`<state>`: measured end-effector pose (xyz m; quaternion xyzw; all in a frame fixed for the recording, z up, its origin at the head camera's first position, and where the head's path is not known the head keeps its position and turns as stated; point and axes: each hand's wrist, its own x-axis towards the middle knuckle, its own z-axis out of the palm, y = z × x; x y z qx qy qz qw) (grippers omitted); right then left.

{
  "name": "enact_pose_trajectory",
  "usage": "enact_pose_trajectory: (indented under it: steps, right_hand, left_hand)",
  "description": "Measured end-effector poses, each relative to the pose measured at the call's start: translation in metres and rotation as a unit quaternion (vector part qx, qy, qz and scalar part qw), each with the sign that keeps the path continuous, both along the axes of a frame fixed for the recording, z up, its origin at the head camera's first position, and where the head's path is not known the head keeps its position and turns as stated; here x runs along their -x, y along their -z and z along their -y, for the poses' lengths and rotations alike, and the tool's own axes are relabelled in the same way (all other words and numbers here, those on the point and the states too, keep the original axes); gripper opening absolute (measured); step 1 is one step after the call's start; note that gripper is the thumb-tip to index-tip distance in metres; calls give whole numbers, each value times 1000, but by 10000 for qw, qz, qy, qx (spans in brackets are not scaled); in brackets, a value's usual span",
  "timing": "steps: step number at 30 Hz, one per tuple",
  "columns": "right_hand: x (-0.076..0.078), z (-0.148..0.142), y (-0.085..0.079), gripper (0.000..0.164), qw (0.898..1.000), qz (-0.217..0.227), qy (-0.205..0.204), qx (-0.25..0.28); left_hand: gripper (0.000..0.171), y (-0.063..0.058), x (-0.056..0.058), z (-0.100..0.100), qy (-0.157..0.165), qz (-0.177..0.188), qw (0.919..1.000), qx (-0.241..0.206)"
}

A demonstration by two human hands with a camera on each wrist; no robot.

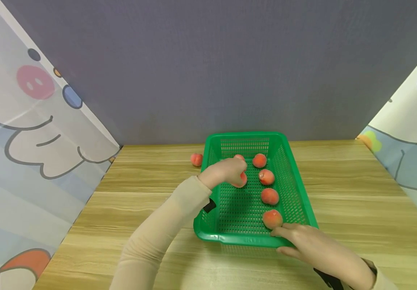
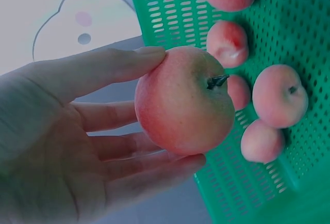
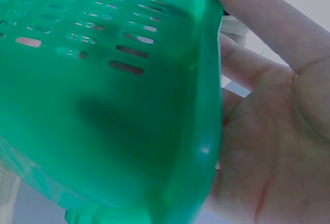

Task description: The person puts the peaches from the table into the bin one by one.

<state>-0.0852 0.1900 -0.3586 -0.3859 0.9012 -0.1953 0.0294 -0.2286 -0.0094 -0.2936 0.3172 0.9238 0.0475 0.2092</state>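
Note:
My left hand (image 1: 226, 171) reaches over the left half of a green plastic basket (image 1: 208, 237) and holds a peach (image 2: 180, 100) between thumb and fingers. The left wrist view shows the peach's dark stem facing away from the palm. My right hand (image 1: 311, 243) grips the basket's near rim at the right corner, with the rim between thumb and fingers in the right wrist view. Inside, several peaches form a column along the right side, the nearest peach (image 1: 272, 219) close to my right fingertips. Another peach (image 1: 239, 157) shows just beyond my left hand, partly hidden by it.
The basket stands on a wood-grain table (image 1: 150, 193). A single peach (image 1: 196, 159) lies on the table outside the basket's far left corner. A grey wall (image 1: 208, 72) rises behind the table, and cartoon-printed curtains (image 1: 23, 133) hang on both sides.

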Motion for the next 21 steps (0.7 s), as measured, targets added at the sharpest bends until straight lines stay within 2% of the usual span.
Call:
enact_pose_trajectory:
  steps: [13,21]
  right_hand:
    - [0,0,0,28,9999,44,60,-90]
    - [0,0,0,28,10000,17,44,-82]
  left_hand:
    - [20,17,-1,-14,-17,229,9990,373]
    - [24,26,-2,-21,170,249,9978,583]
